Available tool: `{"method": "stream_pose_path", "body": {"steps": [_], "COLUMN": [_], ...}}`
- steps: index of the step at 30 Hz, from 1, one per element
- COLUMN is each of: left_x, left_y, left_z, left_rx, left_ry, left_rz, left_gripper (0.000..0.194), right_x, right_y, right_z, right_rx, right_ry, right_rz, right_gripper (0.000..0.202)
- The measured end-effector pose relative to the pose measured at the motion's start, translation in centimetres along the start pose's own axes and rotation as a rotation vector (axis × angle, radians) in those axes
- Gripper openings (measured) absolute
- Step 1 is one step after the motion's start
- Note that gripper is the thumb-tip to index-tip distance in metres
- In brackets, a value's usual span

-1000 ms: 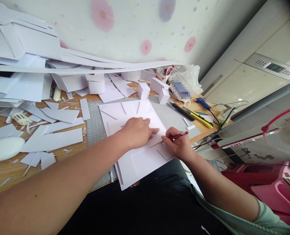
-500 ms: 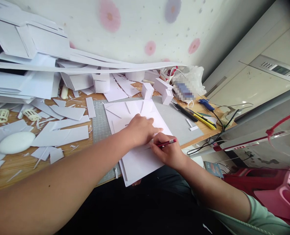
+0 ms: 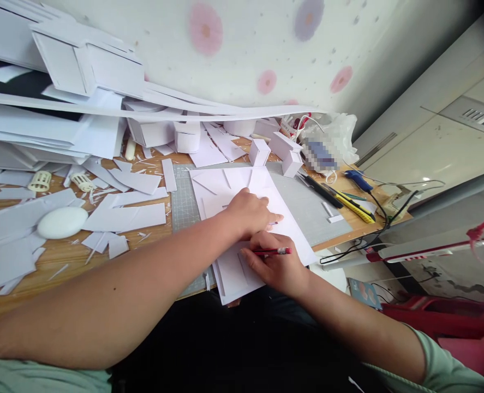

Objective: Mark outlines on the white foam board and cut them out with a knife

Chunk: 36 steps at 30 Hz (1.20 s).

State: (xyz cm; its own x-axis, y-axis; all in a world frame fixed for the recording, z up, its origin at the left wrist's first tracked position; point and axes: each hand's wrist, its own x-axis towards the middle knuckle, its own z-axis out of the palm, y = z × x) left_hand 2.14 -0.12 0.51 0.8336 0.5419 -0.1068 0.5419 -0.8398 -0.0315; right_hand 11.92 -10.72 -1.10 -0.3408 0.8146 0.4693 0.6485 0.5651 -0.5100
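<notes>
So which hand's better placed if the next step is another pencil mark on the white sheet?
Right, I'd say. The right hand already grips the pencil low over the white sheet; the left hand is spread on the sheet, seemingly steadying it.

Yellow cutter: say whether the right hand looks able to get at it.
Probably yes: nothing seems to block the way to the yellow cutter, though the right hand holds a pencil.

The right hand (image 3: 276, 259) hides part of the pencil (image 3: 280, 251), and the left hand (image 3: 252, 212) covers some of the board (image 3: 297, 232). Pixels blur the blue item (image 3: 321, 155) past telling; the cabinet (image 3: 413, 147) runs off the right edge.
</notes>
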Motion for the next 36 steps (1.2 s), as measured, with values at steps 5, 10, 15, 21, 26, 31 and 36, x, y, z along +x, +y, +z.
{"method": "stream_pose_path", "body": {"steps": [5, 10, 15, 21, 26, 31, 36], "left_x": [-0.3, -0.2, -0.4, -0.8, -0.9, -1.0, -1.1], "left_y": [0.1, 0.0, -0.1, 0.0, 0.1, 0.2, 0.3], "left_z": [-0.3, 0.0, 0.3, 0.2, 0.0, 0.1, 0.0], "left_rx": [0.023, 0.015, 0.002, -0.016, -0.023, -0.028, -0.044], "left_ry": [0.017, 0.040, 0.068, 0.081, 0.084, 0.084, 0.064], "left_rz": [0.020, 0.010, 0.012, 0.018, 0.005, -0.008, -0.018], "left_gripper": [0.039, 0.040, 0.040, 0.040, 0.040, 0.040, 0.041], "right_x": [0.0, 0.2, 0.0, -0.5, -0.9, -1.4, -2.0], "right_y": [-0.4, -0.5, -0.5, -0.8, -1.3, -1.7, -1.9], "right_z": [0.4, 0.4, 0.0, -0.3, -0.8, -1.3, -1.4], "right_rx": [0.014, 0.023, 0.063, 0.072, 0.065, 0.096, 0.122], "right_ry": [0.029, 0.025, -0.016, -0.046, -0.089, -0.130, -0.142], "right_rz": [-0.043, -0.048, -0.023, -0.023, -0.044, -0.031, -0.028], "right_gripper": [0.016, 0.016, 0.019, 0.021, 0.022, 0.023, 0.023]}}
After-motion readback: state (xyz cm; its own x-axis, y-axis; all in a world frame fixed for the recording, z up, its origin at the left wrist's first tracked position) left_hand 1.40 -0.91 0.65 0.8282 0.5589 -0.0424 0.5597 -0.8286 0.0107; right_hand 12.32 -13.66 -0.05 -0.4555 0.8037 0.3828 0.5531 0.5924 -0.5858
